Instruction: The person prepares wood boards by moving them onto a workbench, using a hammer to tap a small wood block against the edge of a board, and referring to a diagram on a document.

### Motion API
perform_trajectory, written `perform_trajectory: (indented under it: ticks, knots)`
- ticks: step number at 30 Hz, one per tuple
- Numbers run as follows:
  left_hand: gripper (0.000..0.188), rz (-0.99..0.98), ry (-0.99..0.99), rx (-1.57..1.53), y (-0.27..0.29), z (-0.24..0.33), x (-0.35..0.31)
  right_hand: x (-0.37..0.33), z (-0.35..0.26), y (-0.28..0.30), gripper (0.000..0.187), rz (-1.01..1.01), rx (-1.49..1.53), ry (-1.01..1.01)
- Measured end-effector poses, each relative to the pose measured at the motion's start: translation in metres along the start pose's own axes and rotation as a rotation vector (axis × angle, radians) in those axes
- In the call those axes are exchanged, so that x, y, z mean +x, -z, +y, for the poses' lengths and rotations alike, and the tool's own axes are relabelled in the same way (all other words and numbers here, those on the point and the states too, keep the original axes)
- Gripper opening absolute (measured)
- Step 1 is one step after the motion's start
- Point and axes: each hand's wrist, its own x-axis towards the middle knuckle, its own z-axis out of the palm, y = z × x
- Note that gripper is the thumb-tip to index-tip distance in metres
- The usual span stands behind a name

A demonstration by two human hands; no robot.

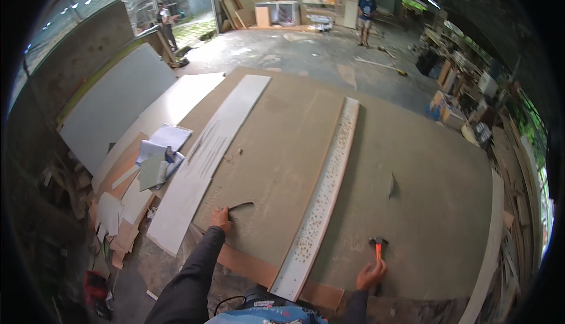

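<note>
a: at the lower middle of the frame, what's each of the hands doing?

b: the left hand (221, 219) is pressed down on the big flat brown fibreboard sheet (412, 165) that serves as the table, its fingers closed on the end of a thin dark curved strip (241, 206). it's too small to say what that strip is. the right hand (371, 274), lower right, is wrapped around the orange-handled hammer (377, 247), whose dark head rests on the board just above it.

a: and the long pale piece between them?

b: a narrow white board speckled with many small holes or marks (326, 189) runs from the bottom centre up toward the upper middle, lying flat on the table. left of it lies a wider plain grey-white plank (206, 159), and beyond that, at the left edge, loose sheets of paper and offcuts (156, 159).

a: anything that looks risky?

b: i'd judge the near end of the speckled board overhangs the table edge, so a hard knock there could tip or slide it. the hammer is gripped low on the handle, so a swing could glance off. a small dark shard (392, 187) lies right of the board, and a person in a blue top (366, 15) stands well off at the top.
</note>
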Motion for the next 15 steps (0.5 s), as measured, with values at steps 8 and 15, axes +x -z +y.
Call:
perform_trajectory:
  ticks: [8, 15]
  knots:
    - [0.059, -0.013, 0.008, 0.088, 0.006, 0.017, 0.002, -0.005, 0.037, 0.002, 0.031, -0.149, -0.205, -0.276]
    - [0.056, -0.018, -0.005, 0.096, 0.007, 0.008, 0.005, -0.014, 0.043, -0.014, 0.028, -0.237, -0.068, -0.262]
